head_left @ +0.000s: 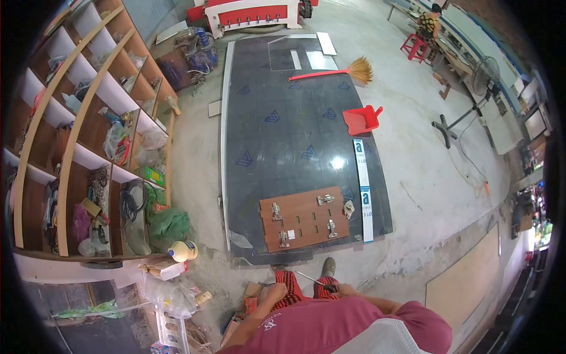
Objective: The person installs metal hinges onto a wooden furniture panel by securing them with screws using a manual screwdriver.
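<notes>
Right hand: the right hand has its fingers wrapped around a black-handled screwdriver with a thin metal shaft.
Left hand: the left hand is near the lap, fingers curled in; can't tell if they hold anything.
Brown panel: rectangular brown wood-look panel, near end of the large dark glossy sheet; carries four silver metal hinges and a small white sticker, text too small.
Sheet print: blue W-like logos, repeated.
White strip: long white strip with blue blocks, right of panel; reads "a" and "3 LO".
Shirt: maroon shirt, white logo, lettering starts "VICTOR".
Dustpan: red plastic dustpan, beyond strip, unmarked side up.
</notes>
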Demonstrator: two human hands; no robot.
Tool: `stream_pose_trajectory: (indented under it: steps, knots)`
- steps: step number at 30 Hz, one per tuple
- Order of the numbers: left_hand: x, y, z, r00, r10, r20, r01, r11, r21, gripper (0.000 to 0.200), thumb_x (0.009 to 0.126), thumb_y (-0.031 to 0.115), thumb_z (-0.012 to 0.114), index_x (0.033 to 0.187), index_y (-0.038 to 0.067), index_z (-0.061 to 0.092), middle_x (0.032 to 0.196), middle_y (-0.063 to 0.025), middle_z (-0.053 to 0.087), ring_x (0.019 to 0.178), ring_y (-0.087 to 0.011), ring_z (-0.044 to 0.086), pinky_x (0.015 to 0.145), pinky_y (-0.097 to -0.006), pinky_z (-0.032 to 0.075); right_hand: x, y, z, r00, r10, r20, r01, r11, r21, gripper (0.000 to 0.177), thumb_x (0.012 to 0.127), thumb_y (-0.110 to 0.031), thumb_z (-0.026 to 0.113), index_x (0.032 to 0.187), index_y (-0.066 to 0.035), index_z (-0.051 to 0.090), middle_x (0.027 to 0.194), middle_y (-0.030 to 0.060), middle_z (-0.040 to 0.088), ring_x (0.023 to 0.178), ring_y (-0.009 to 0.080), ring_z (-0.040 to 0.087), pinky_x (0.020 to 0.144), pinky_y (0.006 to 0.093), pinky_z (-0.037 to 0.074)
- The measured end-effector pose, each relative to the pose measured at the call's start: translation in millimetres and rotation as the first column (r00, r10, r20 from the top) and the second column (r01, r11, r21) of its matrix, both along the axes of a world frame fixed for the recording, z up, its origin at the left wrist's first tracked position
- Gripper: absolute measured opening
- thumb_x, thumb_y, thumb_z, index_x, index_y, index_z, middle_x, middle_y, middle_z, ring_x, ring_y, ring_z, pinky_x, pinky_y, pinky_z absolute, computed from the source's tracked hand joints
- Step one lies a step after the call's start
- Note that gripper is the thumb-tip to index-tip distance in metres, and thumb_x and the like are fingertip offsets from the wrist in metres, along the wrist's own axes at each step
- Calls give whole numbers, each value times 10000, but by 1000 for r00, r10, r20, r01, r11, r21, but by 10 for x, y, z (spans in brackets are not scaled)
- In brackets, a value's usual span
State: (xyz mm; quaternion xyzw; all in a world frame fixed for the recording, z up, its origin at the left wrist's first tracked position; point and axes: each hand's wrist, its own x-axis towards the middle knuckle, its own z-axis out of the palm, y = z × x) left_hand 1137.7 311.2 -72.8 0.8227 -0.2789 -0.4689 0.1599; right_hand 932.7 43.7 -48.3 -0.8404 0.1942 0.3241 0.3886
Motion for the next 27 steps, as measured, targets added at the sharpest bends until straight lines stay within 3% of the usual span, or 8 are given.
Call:
stream_pose_trajectory:
  steps: [5,7,8,11,13,18,23,27]
  knots:
    - [457,-6,621,989,-148,4,148,989,19,267,902,297,414,926,67,546,870,-216,629,810,-420,602,706,-517,455,189,322,273,962,-262,-77,260,965,-35,477,751,-354,614,1119,-79,487,927,230,629,839,422,619,714,512,483]
    - [517,47,445,952,-305,9,304,951,-58,213,919,231,394,882,54,507,814,-243,593,767,-450,578,660,-547,430,184,325,409,937,-341,-71,336,939,-79,483,751,-335,598,1115,-35,496,901,260,628,841,434,611,730,506,481]
    - [373,241,-2,945,-221,239,286,915,-283,210,877,257,475,796,87,569,657,-130,604,587,-337,594,504,-498,418,207,319,571,915,-403,25,403,915,-23,487,759,-345,586,1111,-14,524,874,279,624,817,430,615,730,491,481]
    - [260,243,-73,982,-135,-133,52,865,-498,223,902,289,489,872,69,516,723,-169,590,691,-341,593,616,-451,430,163,242,907,764,-578,-287,634,755,167,498,764,-365,625,1085,8,550,840,220,643,763,359,622,711,425,484]
    - [395,54,649,932,-233,-278,191,967,-170,210,896,262,515,900,55,541,795,-144,624,707,-323,612,654,-407,465,-182,264,953,788,-524,-323,586,799,136,497,772,-367,637,1094,4,559,847,204,639,777,331,620,720,409,480]
    - [104,48,663,899,91,-429,-98,995,5,222,888,244,504,906,27,547,821,-173,621,785,-316,618,703,-405,466,-668,13,1125,849,-412,-330,484,857,176,501,817,-363,639,1179,-26,562,927,184,619,849,278,590,772,380,455]
    - [-577,-57,525,936,129,-328,-141,990,-13,255,885,273,515,882,25,573,824,-171,632,807,-317,628,714,-400,477,-1084,-299,817,819,-457,-346,546,806,227,484,821,-324,632,1191,-23,550,928,185,625,874,300,594,797,372,457]
    - [-921,87,984,812,192,-551,-61,967,247,262,879,278,534,891,23,593,843,-183,633,814,-329,624,712,-394,475,-1086,-538,978,778,-402,-482,571,773,277,495,815,-310,624,1194,-3,537,915,184,621,866,284,615,788,370,470]
